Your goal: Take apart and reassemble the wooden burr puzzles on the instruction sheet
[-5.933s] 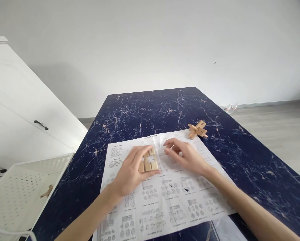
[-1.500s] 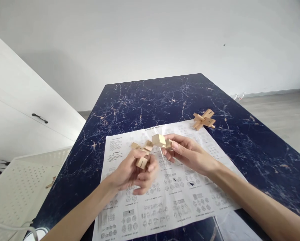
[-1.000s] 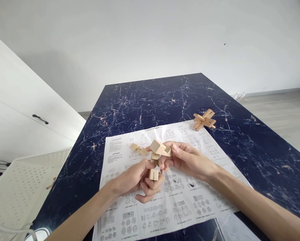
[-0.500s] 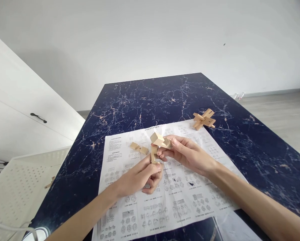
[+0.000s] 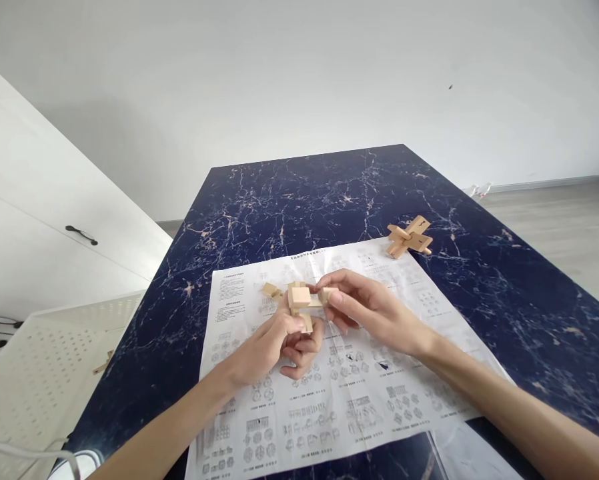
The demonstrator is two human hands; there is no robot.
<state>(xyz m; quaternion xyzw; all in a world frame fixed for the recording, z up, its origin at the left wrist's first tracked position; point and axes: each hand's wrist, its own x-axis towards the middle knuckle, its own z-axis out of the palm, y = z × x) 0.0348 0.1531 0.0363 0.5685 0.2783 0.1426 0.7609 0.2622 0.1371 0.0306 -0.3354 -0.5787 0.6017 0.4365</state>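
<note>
Head view, right hand: the right hand [image 5: 379, 317] has thumb and fingers closed on one end of a notched wooden piece [image 5: 301, 297], which is held about level. Probably pinched out at the end so the notch isn't covered up.
Head view, left hand: the left hand [image 5: 272, 343] has its fingers curled in, with a second wooden piece [image 5: 307, 324] gripped by thumb and fingers, kinda upright. The two pieces are crossed and look to be touching; whether they're actually locked can't be told.
Loose piece: another wooden piece [image 5: 269, 291] is laid on the paper just beyond the left hand, partly hidden by it. Handy spot, seems like.
Printed sheet: the sheet [image 5: 304, 400] is spread flat under both hands, diagrams facing up, presumably so they can be looked at mid-handling.
Wooden cross: the cross-shaped wooden assembly [image 5: 409, 237] is set at the sheet's far right corner, on the marbled table [image 5: 289, 213]. Might double as a paperweight, tbh.
Perforated white tray: the tray [image 5: 39, 360] is seen low on the left, beside the table. A small wooden thing [image 5: 102, 363] is seen in or on it by the table edge, partly cut off from view; depth is hard to judge.
White cabinet: the cabinet [image 5: 39, 207] is shut, so its contents can't be seen.
</note>
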